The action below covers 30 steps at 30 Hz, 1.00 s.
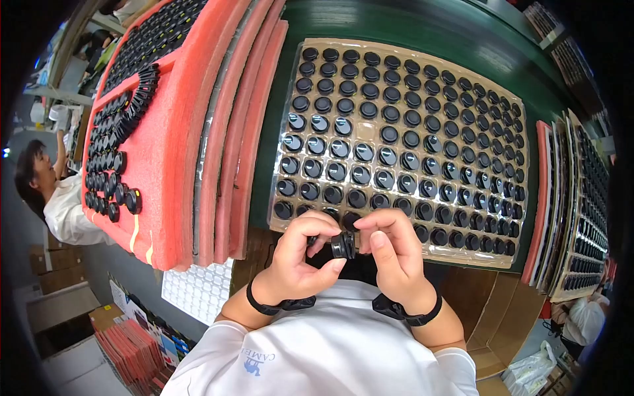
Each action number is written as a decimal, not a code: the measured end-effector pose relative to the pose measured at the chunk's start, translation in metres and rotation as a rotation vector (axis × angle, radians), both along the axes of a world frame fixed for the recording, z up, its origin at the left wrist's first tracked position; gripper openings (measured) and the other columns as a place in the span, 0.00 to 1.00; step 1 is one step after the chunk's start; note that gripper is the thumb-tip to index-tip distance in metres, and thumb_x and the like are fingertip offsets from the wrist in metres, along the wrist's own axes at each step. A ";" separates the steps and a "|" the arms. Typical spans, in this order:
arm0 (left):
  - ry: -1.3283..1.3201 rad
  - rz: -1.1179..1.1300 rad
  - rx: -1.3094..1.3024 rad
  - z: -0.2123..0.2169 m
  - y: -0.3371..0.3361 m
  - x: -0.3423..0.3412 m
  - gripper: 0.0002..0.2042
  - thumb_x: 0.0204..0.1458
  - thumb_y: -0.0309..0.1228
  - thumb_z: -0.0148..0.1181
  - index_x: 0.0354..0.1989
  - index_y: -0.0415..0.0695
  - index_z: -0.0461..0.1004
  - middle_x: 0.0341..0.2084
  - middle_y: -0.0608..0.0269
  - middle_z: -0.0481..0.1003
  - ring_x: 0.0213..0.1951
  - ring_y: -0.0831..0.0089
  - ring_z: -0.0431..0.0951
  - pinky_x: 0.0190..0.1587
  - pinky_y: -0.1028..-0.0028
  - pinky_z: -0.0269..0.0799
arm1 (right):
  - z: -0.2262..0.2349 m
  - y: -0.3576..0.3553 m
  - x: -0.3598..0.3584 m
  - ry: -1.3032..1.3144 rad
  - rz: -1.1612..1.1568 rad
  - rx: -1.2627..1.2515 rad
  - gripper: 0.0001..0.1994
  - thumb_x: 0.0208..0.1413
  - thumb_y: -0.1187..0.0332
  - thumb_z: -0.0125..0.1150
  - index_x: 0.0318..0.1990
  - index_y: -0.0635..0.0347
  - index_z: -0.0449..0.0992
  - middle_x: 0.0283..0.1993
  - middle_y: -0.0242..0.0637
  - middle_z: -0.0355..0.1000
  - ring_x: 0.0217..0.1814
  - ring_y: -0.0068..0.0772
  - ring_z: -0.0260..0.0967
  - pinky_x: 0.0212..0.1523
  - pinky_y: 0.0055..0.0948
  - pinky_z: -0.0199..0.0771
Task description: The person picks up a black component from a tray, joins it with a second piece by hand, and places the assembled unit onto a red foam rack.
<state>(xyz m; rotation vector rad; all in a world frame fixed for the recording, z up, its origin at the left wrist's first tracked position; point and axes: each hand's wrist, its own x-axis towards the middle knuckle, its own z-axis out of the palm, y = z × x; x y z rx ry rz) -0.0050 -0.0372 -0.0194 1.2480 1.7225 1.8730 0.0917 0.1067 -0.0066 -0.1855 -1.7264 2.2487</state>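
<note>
Both my hands meet over the near edge of a clear plastic tray filled with several rows of small black round parts. My left hand and my right hand pinch one small black round part between their fingertips, just in front of the tray's front row. Each wrist wears a black band. The tray lies on a dark green table.
A stack of red foam sheets stands at the left, with several black round parts lined up on it. More filled trays are stacked at the right. Another person works at the far left. Cardboard boxes sit below.
</note>
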 end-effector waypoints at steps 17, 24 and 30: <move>0.059 -0.064 0.059 -0.002 0.001 0.000 0.20 0.44 0.27 0.63 0.44 0.40 0.61 0.35 0.56 0.68 0.23 0.80 0.59 0.25 0.81 0.59 | -0.005 -0.006 -0.007 0.041 0.132 -0.126 0.09 0.62 0.68 0.43 0.45 0.64 0.61 0.35 0.34 0.63 0.33 0.21 0.60 0.37 0.21 0.62; 0.050 -0.079 0.031 -0.001 -0.002 0.000 0.20 0.45 0.29 0.63 0.44 0.40 0.60 0.34 0.56 0.67 0.25 0.79 0.60 0.28 0.80 0.59 | -0.002 -0.015 -0.009 0.047 0.124 -0.149 0.11 0.62 0.65 0.41 0.45 0.63 0.61 0.35 0.34 0.62 0.32 0.20 0.59 0.36 0.20 0.61; 0.061 -0.127 0.061 0.000 -0.001 -0.004 0.21 0.45 0.27 0.63 0.45 0.40 0.60 0.35 0.56 0.67 0.23 0.80 0.59 0.26 0.80 0.59 | 0.003 -0.007 -0.008 -0.014 0.155 -0.189 0.10 0.62 0.66 0.42 0.46 0.63 0.61 0.37 0.35 0.61 0.30 0.20 0.56 0.35 0.21 0.60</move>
